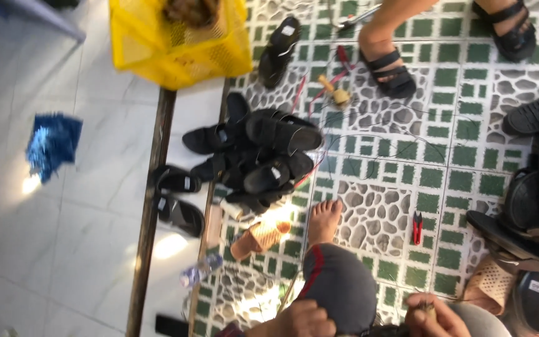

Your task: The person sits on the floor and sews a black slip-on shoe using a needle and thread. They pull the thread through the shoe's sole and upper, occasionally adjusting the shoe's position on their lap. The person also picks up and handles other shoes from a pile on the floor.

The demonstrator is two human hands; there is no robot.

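My left hand (305,319) is at the bottom edge beside my bent knee in grey shorts (338,287). Its fingers are curled into a fist, and whatever may be inside is hidden. My right hand (435,314) is lower right, its fingertips pinched on a small brown piece (428,307) with thin thread trailing from it. My bare foot (324,218) rests on the green patterned tile floor (432,181). Red snips (417,228) lie on the tiles to the right of the foot.
A pile of black sandals (263,150) lies ahead, with more (538,187) at the right and a tan sandal (260,237) near my foot. Another person's sandalled feet (388,65) stand at the top. A yellow crate (176,37) and a plastic bottle (201,269) are at the left.
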